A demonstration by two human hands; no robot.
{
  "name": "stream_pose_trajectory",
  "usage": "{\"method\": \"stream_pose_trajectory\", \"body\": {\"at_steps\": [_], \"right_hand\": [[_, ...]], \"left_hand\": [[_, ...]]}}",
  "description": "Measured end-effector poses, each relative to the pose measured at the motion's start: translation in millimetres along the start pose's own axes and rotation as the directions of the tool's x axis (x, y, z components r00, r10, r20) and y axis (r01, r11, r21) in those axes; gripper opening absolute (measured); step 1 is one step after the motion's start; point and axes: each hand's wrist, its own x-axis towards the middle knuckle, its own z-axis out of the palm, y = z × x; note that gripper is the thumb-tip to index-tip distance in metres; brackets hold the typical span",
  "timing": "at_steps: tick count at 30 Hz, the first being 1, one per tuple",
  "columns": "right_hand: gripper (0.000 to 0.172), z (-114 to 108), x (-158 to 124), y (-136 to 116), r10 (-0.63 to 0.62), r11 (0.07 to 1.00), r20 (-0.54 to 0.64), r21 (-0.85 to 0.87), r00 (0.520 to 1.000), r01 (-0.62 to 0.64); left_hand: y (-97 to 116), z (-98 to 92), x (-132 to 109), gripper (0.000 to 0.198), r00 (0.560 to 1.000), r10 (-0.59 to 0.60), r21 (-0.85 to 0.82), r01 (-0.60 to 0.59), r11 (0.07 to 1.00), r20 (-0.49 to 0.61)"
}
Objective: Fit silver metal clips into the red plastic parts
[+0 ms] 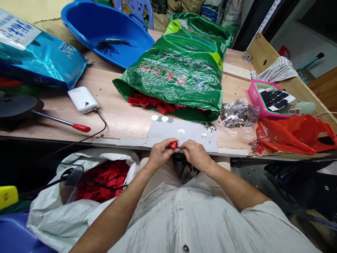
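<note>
Between the fingers of my left hand (159, 154) is a small red plastic part (173, 144), held at the table's front edge. My right hand (195, 153) pinches something thin and dark against the right end of that part; it is too small to name. Just beyond both hands lies a grey sheet (171, 131) with small shiny metal pieces (207, 130) and a few round discs (159, 119) on it. Behind the sheet, a green woven sack (179, 66) lies with its mouth towards me, and red plastic parts (151, 102) show in its opening.
A white sack (63, 211) of red parts stands at lower left. On the table are a blue basin (105, 28), a white power bank (83, 99), a red-tipped lever (81, 127), a clear bag of metal pieces (239, 113), a pink basket (254, 98) and a red bag (295, 135).
</note>
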Motion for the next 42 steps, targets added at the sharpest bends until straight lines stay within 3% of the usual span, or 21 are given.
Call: {"method": "stream_pose_trajectory", "body": {"at_steps": [6,15,23,34,42], "right_hand": [[0.022,8,-3,-18,0.111,0.989,-0.039,-0.097,0.993,-0.114],[0.014,-1,2,8,0.021,0.993,-0.081,0.115,0.996,-0.012],[0.013,4,3,15,-0.009,0.985,-0.114,0.17,0.993,0.029],[0.015,3,2,16,-0.027,0.982,-0.097,0.182,0.995,0.044],[0.016,1,3,11,-0.039,0.996,-0.037,0.074,0.999,0.041]], "left_hand": [[-2,5.2,0,0.032,0.999,-0.038,-0.008,0.038,0.999,-0.022],[-4,4.3,2,0.033,0.998,-0.056,-0.087,0.057,0.995,0.01],[-9,4.4,2,0.035,0.998,-0.056,-0.113,0.059,0.992,0.03],[-11,3.5,2,0.037,0.997,-0.056,-0.093,0.06,0.994,0.046],[-6,4.0,1,0.036,0.998,-0.063,-0.096,0.065,0.993,0.025]]}}
